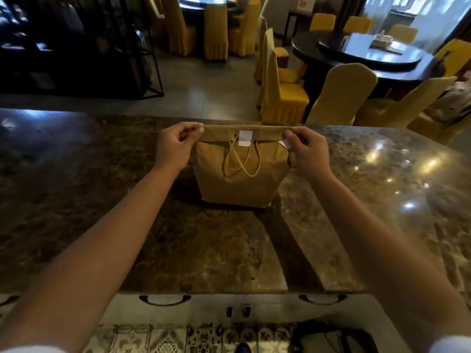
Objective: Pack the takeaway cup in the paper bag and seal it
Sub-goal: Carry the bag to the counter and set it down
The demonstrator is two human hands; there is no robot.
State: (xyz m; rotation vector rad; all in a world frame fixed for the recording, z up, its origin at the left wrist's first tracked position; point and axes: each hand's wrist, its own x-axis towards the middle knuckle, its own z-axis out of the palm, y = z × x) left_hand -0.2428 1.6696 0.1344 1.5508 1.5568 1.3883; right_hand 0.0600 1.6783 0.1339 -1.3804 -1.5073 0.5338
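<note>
Head view. Nearest my camera, two bare forearms enter from the lower corners and converge over a dark marble counter [102, 200]; below its near edge I see a drawer front with dark handles and a patterned floor. My left hand [175, 146] pinches the left end of the folded top of the paper bag [242, 179], thumb and fingers closed on the paper. My right hand [308, 149] pinches the right end of the same fold, and a small white piece shows just beside its fingertips; I cannot tell what it is. The bag stands upright on the counter, between the two hands, its top turned down towards me. A white sticker [245, 138] sits at the middle of the fold, bridging the flap and the bag's front. The two string handles [242, 161] hang loose down the front face. The takeaway cup is not visible to me. Beyond the counter stand yellow-covered chairs [280, 93] around dark round tables [356, 54].
</note>
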